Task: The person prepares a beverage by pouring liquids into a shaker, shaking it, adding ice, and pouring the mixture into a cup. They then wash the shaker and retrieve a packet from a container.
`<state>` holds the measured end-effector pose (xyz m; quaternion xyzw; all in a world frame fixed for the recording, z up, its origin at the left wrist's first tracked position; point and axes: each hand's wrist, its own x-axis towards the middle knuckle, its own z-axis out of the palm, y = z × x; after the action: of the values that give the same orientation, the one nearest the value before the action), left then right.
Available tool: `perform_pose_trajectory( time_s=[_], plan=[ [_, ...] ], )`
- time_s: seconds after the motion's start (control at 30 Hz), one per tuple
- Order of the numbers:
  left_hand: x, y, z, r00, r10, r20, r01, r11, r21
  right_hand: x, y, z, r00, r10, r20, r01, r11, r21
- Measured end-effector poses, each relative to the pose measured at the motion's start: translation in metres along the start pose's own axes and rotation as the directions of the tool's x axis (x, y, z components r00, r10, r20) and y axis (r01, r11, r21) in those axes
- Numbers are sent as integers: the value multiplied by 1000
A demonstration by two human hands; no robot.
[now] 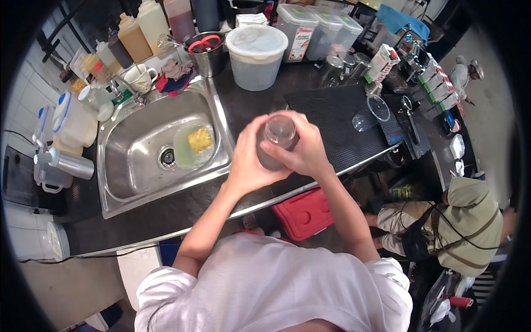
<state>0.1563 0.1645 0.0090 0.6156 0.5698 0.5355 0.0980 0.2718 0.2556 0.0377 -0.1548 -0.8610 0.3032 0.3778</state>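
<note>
Between my two hands I hold a clear jar point(281, 129), its round mouth facing up toward me. My left hand point(248, 159) wraps its left side and lower part. My right hand point(309, 145) grips the right side, with the thumb lying across the front below the rim. The jar is above the dark counter, just right of a stainless steel sink point(137, 124). In the sink, a yellow sponge point(200, 140) rests in a translucent container point(182, 145) with greenish, sudsy liquid, beside the drain point(168, 157). My fingers hide much of the jar.
A lidded white tub point(257, 62) stands behind my hands. A black rubber mat point(327, 124) bears a clear plastic cup point(365, 120) and a portafilter point(410, 120). Squeeze bottles point(135, 35) line the back left, near the faucet point(132, 91). A person point(464, 228) is at the right; a red cooler lid point(305, 213) sits below.
</note>
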Motion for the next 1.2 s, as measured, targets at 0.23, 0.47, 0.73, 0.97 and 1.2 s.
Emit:
perform_pose_trajectory(
  time_s=[0.23,0.47,0.73,0.97,1.2],
  plan=[
    [12,49,-6,992,115,46,-95,945,-313,2,-74,-81,981,-14,-194,135,767,628],
    [-25,-7,31,975,52,-216,-38,997,71,-115,0,-89,853,369,-370,-140,844,518],
    [-38,-19,49,965,-50,-257,89,986,144,-204,68,-62,728,470,-500,-540,842,6],
    [-34,-27,38,981,-121,-149,141,981,131,-159,135,-32,847,346,-404,-524,676,-519],
    [-30,-10,36,969,-175,-176,201,969,143,-148,171,-33,793,520,-316,-560,421,-714]
  ],
)
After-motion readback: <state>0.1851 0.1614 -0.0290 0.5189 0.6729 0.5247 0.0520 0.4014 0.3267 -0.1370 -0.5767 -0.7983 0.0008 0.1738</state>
